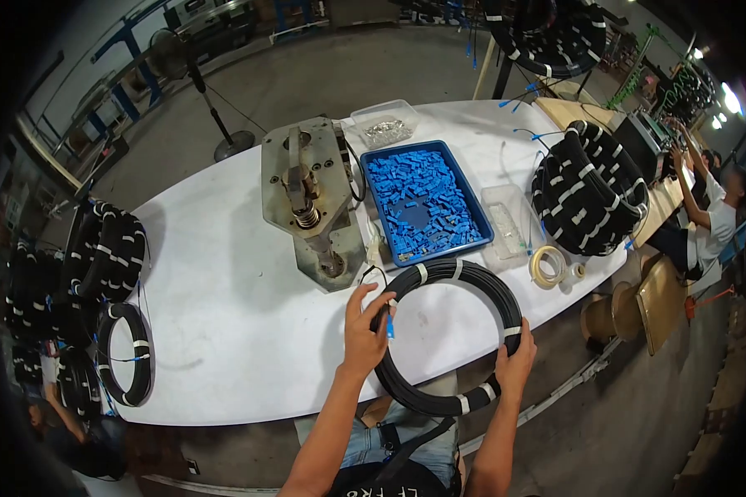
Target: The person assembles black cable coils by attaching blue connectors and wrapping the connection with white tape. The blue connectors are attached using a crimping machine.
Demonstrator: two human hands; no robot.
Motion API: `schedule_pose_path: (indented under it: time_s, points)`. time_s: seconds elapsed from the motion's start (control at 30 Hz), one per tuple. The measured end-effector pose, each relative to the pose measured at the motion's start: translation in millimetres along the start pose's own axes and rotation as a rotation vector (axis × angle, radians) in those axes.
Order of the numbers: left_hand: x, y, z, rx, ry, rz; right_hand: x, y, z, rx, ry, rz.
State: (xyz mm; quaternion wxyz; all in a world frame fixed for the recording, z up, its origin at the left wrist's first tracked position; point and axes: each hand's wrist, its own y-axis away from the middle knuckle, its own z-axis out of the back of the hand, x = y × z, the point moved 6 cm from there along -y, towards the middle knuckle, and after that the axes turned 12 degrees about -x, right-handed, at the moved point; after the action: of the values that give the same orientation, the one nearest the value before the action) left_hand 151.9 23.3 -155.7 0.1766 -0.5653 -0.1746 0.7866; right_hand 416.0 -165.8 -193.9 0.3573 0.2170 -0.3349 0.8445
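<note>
Blk cable coil [427, 403], smooth + matte, round, many turns, white tape bands at intervals: held just nr side of the blue tray [446, 252], betw. tray and the person. Small bright-blue plastic connector [390, 329] hangs inside the coil's L edge.

L hand [363, 340], nr-left of tray: at coil's L side, fingers part-spread, index + thumb up by the tape nr the connector; can't tell if they pinch the cable end. R hand [516, 360], nr-right of tray: closed round coil's R side, thumb on inner edge, fingers wrapped outside.

Tray: rectangular plastic, raised rim, strewn w/ lots of small blue plastic pcs [423, 182]. Left of tray: heavy metal fixture [298, 199], worn grey plates w/ angled corners, round holes, coiled spring. Just behind tray, clear bin [389, 110] w/ shiny small bits. Just right of tray, another clear plastic box [493, 197]; nr-right of that side, pale-yellow tape roll [547, 267], ring-shaped. Well right of tray, bulky pile of blk coils [593, 186], same white bands; far left of tray, single coil [143, 364] on the white tabletop [215, 331], smooth surface.

Writing: white caps on the person's blk top [365, 479], nr side of tray, approx. "LF FRO", partly cut off, so unsure.
</note>
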Motion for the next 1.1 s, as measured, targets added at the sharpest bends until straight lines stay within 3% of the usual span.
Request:
schedule_pose_path:
  time_s: [0.1, 0.17, 0.33, 0.53, 0.6, 0.67, 0.8, 0.87, 1.0, 1.07, 1.1]
  points:
    - [9, 14, -8, 0.066, 0.039, 0.097, 12, 12, 0, 0.025, -0.034, 0.007]
    - [7, 21, -4, 0.13, -0.171, 0.029, 21, 23, -1, 0.047, -0.029, 0.009]
    - [22, 23, 32, 0.219, -0.232, 0.056, 53, 55, -14, 0.121, 0.072, 0.003]
    - [41, 15, 81, 0.218, -0.315, -0.002, 89, 83, -25, 0.26, -0.098, -0.02]
    - [46, 16, 87, 0.197, -0.308, 0.007, 114, 72, -20, 0.138, 0.103, 0.118]
    - [43, 19, 87, 0.208, -0.354, -0.085, 140, 57, -31, 0.056, 0.062, 0.162]
    - [42, 21, 86, 0.196, -0.379, -0.12, 210, 41, -106, 0.269, -0.359, 0.5]
    - [41, 21, 88, 0.201, -0.393, -0.115, 240, 41, -136, 0.265, -0.344, 0.652]
    - [46, 21, 88, 0.182, -0.385, -0.145, 259, 54, -176, 0.361, -0.227, 0.768]
    - [46, 21, 91, 0.152, -0.287, -0.033, 254, 52, -183, 0.441, -0.314, 0.772]
    - [49, 22, 90, 0.156, -0.273, -0.049, 254, 50, -181, 0.364, -0.371, 0.78]
